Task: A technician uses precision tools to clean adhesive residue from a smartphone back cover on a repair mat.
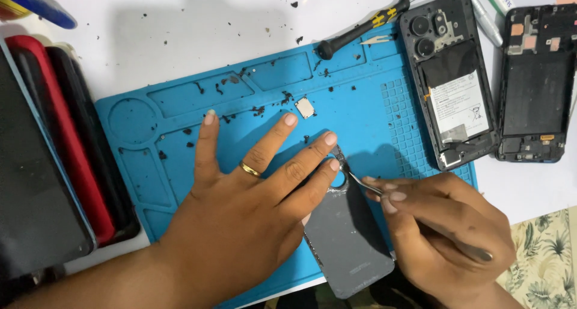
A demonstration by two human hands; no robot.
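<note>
left hand point(240, 207): flat, fingers spread, pinning grey phone back cover point(348, 237) on blue repair mat point(180, 104) | right hand point(445, 225): closed on metal tweezers point(360, 180), tip at cover's camera cutout | step: scraping residue, likely | next: steady pressure, shallow angle

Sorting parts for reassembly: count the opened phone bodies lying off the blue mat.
2: one phone body with battery straddling the mat's right edge, one bare frame at far right. Others may lie out of view.
</note>
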